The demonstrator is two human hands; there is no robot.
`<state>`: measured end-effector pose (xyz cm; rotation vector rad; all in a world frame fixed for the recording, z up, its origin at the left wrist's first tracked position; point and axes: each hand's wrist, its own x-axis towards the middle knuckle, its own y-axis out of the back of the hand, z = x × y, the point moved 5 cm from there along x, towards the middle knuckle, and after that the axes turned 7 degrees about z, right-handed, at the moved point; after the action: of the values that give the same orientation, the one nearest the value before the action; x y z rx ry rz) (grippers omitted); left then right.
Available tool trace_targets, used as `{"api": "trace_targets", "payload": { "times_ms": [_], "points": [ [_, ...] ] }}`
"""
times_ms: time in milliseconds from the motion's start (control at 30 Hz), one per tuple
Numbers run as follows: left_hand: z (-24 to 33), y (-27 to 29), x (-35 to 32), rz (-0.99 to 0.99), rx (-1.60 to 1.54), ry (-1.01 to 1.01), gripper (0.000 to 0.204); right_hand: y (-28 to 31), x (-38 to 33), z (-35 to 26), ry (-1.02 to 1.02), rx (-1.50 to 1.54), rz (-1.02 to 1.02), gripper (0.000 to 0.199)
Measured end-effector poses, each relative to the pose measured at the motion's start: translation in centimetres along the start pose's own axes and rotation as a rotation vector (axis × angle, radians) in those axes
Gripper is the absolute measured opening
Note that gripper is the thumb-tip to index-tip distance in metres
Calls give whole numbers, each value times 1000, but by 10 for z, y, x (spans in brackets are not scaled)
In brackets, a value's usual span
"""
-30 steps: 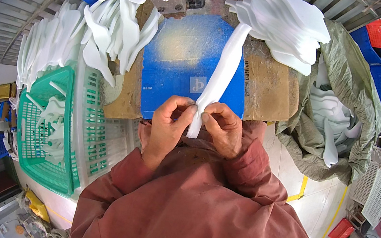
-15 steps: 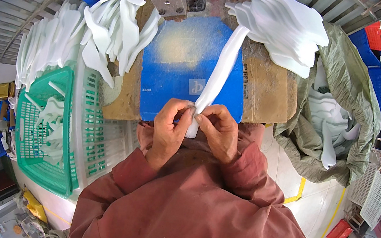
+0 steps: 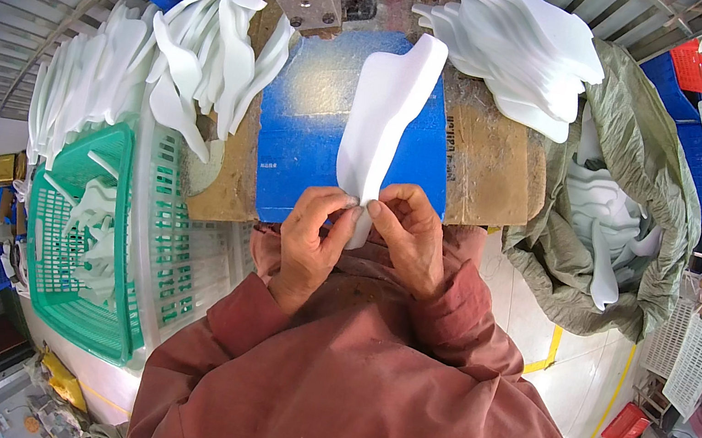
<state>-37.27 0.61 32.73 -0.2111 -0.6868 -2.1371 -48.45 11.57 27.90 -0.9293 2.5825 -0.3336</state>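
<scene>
Fingers (image 3: 338, 231) of the left hand (image 3: 307, 239) and the right hand (image 3: 411, 246) pinch the narrow lower end of a white piece (image 3: 369, 120) near the middle of the frame, a short stub of it poking out just below the thumbs. From that grip it rises in front of a blue panel (image 3: 297, 150), its broad part well above the fingertips. It looks smooth from where I stand, gently wavy in outline, with face and thick edge both showing.

Smooth, curved white piece (image 3: 377, 117), broader beyond its narrow near end. Left hand (image 3: 311, 238) and right hand (image 3: 413, 246) pinch that end.
</scene>
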Motion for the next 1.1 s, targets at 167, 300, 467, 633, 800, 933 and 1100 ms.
{"api": "trace_targets", "payload": {
  "times_ms": [167,300,467,633,800,933,1100],
  "points": [
    [-8,-1,-2,-43,-102,144,19,-1,0,0,6,-4,-25,12],
    [-14,2,-4,-123,-184,264,19,1,0,0,-5,-94,-32,11],
    [-21,4,-7,-189,-391,472,17,4,-1,-3,33,-170,8,10],
    [-29,0,-4,-146,-380,523,11,-2,-4,-3,122,-240,-20,8],
    [-31,-2,-4,-126,-410,574,7,-2,-5,-1,173,-243,-23,8],
    [-29,-3,-4,-127,-385,609,6,-4,-7,4,111,-114,-49,9],
    [-23,-4,-3,-64,-326,493,8,-6,-8,8,47,-4,-54,6]
  ]
}}
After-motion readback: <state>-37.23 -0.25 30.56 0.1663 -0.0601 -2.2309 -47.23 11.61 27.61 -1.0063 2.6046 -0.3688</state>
